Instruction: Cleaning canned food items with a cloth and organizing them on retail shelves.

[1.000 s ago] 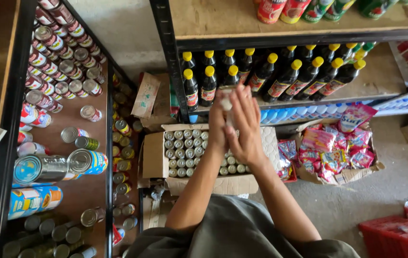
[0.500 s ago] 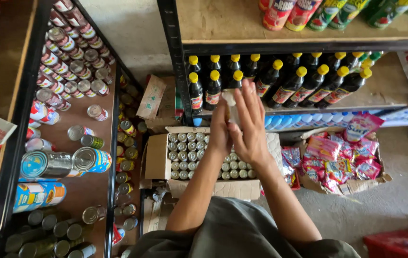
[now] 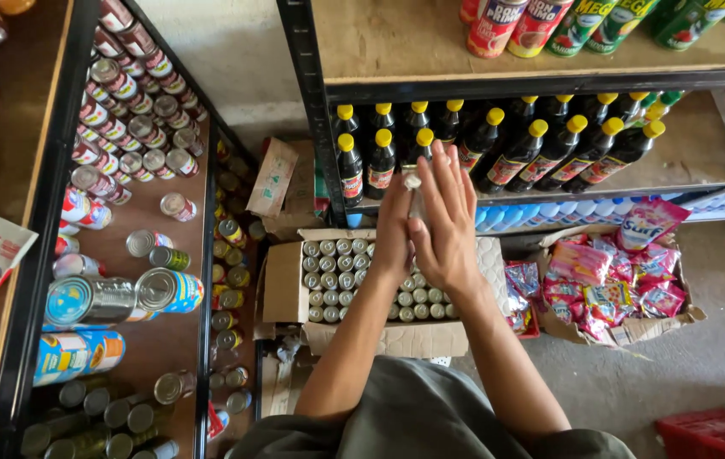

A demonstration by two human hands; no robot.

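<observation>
While both arms reach forward over an open cardboard box (image 3: 286, 285) packed with rows of grey-capped bottles (image 3: 328, 276), the left hand (image 3: 394, 231) and right hand (image 3: 443, 223) close together around one small clear bottle (image 3: 414, 197), its pale cap showing between them (the right fingers (image 3: 450, 183) are spread and upright). That bottle is held just above the box, in front of a shelf (image 3: 685, 161) of dark yellow-capped bottles (image 3: 511, 149). Bright sachets (image 3: 613, 276) lie to the right.
</observation>
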